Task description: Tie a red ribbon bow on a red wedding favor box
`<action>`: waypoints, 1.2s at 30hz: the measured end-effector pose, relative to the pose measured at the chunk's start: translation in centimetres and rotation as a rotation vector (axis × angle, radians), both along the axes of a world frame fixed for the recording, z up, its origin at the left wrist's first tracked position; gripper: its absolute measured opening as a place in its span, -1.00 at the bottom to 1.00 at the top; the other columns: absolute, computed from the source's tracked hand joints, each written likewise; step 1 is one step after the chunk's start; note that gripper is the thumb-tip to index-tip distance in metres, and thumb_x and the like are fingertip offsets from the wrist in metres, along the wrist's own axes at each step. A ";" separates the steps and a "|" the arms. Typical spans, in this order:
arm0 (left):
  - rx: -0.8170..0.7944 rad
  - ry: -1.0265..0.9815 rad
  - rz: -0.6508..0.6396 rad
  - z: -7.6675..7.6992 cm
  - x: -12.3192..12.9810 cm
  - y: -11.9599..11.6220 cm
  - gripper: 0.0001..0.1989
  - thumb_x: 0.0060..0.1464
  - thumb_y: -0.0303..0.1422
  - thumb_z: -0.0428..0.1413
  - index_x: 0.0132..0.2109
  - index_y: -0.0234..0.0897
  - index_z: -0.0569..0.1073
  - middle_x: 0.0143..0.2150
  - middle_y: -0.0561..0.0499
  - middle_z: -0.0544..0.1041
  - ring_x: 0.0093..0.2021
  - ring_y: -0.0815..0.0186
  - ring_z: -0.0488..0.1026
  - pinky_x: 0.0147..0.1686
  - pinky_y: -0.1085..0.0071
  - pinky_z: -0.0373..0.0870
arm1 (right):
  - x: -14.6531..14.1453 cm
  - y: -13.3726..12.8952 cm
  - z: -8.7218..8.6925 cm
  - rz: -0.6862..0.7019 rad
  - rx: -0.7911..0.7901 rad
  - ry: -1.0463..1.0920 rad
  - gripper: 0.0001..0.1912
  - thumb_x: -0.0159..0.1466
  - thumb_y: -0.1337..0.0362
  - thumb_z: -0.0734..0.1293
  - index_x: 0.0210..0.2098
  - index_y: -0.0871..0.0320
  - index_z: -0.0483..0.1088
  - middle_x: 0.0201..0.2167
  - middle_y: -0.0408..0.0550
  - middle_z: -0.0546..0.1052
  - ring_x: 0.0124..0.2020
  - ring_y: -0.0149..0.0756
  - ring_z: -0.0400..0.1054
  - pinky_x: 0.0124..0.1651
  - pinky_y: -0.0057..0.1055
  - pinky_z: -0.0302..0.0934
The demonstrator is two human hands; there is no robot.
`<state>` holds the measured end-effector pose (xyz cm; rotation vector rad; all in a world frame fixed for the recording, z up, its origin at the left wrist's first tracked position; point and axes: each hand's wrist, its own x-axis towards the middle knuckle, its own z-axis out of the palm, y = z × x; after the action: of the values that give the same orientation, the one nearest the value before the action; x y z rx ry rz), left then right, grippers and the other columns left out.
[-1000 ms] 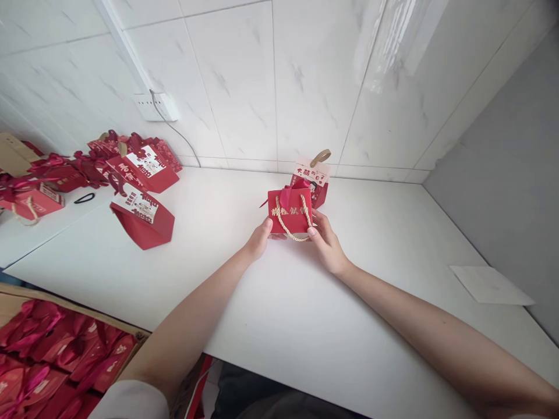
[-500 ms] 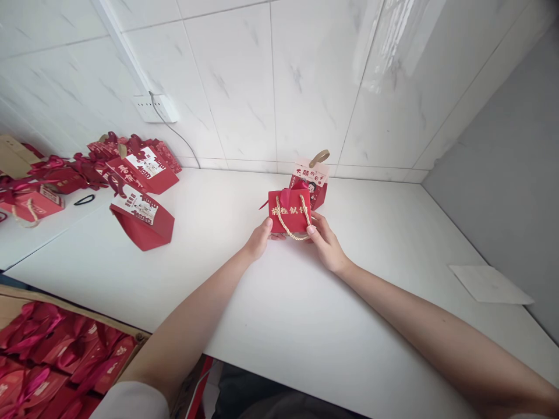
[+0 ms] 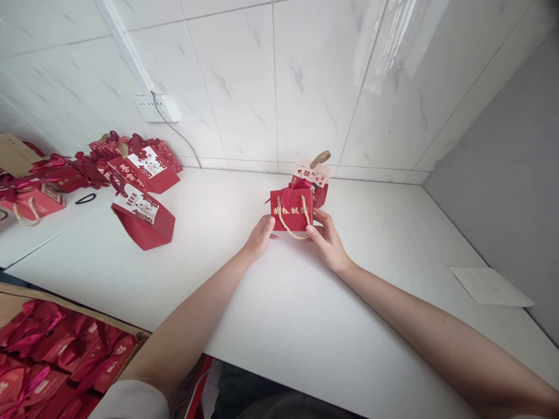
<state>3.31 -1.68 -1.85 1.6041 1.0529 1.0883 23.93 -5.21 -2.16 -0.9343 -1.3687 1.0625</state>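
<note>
Between my two hands is a small red gift bag (image 3: 290, 220) with gold lettering, a cream rope handle hanging down its front and a dark pink ribbon (image 3: 293, 191) at its top. My left hand (image 3: 261, 234) grips its left side, thumb on the front face. On the right side, my right hand (image 3: 325, 237) holds the lower corner with thumb in front and fingers behind. Just behind it stands a red gift box (image 3: 322, 195) with a pink printed card and a tan strap loop; the bag partly covers it.
Red gift boxes with white labels (image 3: 151, 224) stand on the white table (image 3: 279, 314) to the left, near more ribboned boxes. A carton (image 3: 135, 337) of red ribboned boxes sits at lower left. A white sheet (image 3: 489, 285) lies at right. Behind, a cord hangs from a wall socket (image 3: 157, 109).
The gift bag has tipped slightly and now sits a touch further right against my view, with both hands still on it. The other boxes stay where they were.
</note>
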 end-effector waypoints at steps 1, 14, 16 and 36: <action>0.034 0.000 0.018 0.1 0.0 0.0 -0.45 0.18 0.05 -0.07 0.13 -0.21 0.39 0.18 -0.17 0.38 0.12 0.08 0.37 -0.15 0.27 0.49 | -0.1 0.1 -0.1 -0.028 0.013 0.019 -0.33 0.21 -0.04 0.37 0.22 -0.05 0.08 0.26 0.04 0.18 0.00 -0.15 0.35 -0.08 -0.19 0.41; -0.058 -0.336 -0.094 1.3 1.6 -1.3 -0.19 -0.08 -0.19 0.30 0.28 -0.15 0.17 0.26 -0.18 0.32 0.18 0.03 0.36 0.09 0.16 0.36 | -0.4 -1.0 0.4 -0.130 0.375 -0.262 -0.25 0.22 0.09 0.39 0.29 -0.09 -0.01 0.33 0.09 -0.06 0.07 -0.07 0.28 -0.09 -0.07 0.46; -0.143 -0.412 -0.082 1.3 1.6 -1.2 -0.25 -0.07 -0.14 0.28 0.24 -0.20 0.24 0.15 -0.18 0.45 0.11 0.04 0.43 0.03 0.19 0.41 | -0.4 -1.6 0.8 -0.071 0.440 -0.343 -0.30 0.26 0.12 0.34 0.30 -0.09 -0.02 0.34 0.09 -0.05 0.10 -0.04 0.26 -0.14 -0.09 0.47; -0.560 -0.870 -0.139 3.4 -0.3 -0.7 -0.21 0.09 0.16 -0.17 0.20 -0.38 0.31 0.07 -0.25 0.51 0.05 0.07 0.48 -0.08 0.31 0.48 | -0.2 -1.3 0.6 -0.071 0.526 -0.328 -0.51 0.36 0.20 0.21 0.23 -0.10 0.02 0.28 0.12 0.07 -0.22 -0.26 0.42 -0.34 -0.23 0.42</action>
<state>3.02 -2.39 1.52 0.6229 0.5570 1.1003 23.73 -6.53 -1.61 -0.7707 -1.7579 0.4617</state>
